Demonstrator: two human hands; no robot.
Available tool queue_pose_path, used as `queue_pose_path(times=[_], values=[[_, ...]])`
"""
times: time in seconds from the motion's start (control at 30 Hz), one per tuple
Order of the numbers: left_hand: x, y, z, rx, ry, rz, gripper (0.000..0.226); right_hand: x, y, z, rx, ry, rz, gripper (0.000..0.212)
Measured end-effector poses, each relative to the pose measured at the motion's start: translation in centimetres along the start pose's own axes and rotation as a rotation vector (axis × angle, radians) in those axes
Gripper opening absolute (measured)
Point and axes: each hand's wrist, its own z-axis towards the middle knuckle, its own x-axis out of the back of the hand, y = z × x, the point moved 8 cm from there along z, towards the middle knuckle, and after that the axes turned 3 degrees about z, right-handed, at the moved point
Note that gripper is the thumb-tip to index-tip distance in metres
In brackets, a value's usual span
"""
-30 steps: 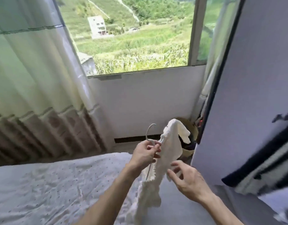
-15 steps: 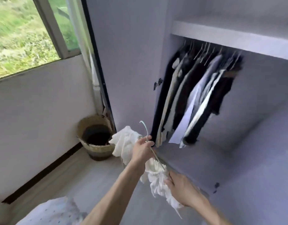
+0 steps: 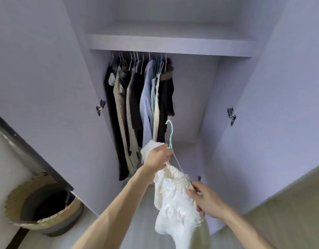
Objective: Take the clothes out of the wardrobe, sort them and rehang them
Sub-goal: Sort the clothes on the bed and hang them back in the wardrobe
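Here, the left hand [image 3: 157, 157] grips a pale green hanger [image 3: 171, 133] while the right hand [image 3: 206, 200] pinches the white top [image 3: 175, 203] before the open wardrobe [image 3: 169, 44].

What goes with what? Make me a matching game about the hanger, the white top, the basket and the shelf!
Things:
1 hanger
2 white top
3 basket
4 shelf

Where:
A low down beside the left door
B above the hanging clothes
C its edge pinched by the right hand
D its neck gripped by the left hand

Pairs: 1-D, 2-C, 3-A, 4-B
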Motion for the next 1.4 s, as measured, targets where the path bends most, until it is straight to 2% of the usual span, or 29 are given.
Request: queue_pose_path(times=[0.13,0.27,0.6,0.7,0.93,1.13,1.4], values=[[0.3,4.7,2.2,-0.157,-0.014,0.425,0.058,3.3,-0.8,1.8,-0.010,0.133,0.162,0.017],[2.2,11.2,4.3,-0.314,0.051,0.709,0.062,6.3,-1.7,6.4,-0.010,0.200,0.238,0.022],[7.6,30.5,10.8,-0.725,0.593,1.190,0.074,16.8,-9.3,21.1,0.095,0.310,0.208,0.029],[7.6,34.5,13.5,-0.766,0.689,1.343,0.074,20.1,-11.3,26.0,0.114,0.311,0.193,0.028],[7.8,37.8,21.6,-0.823,0.719,1.492,0.062,24.7,-15.6,34.9,0.148,0.326,0.147,0.026],[7.7,36.8,24.4,-0.979,0.917,1.397,0.062,26.2,-17.5,40.7,0.152,0.372,0.155,0.026],[8.1,36.7,25.2,-1.024,0.967,1.378,0.062,23.9,-16.0,45.2,0.066,0.374,0.115,0.022]])
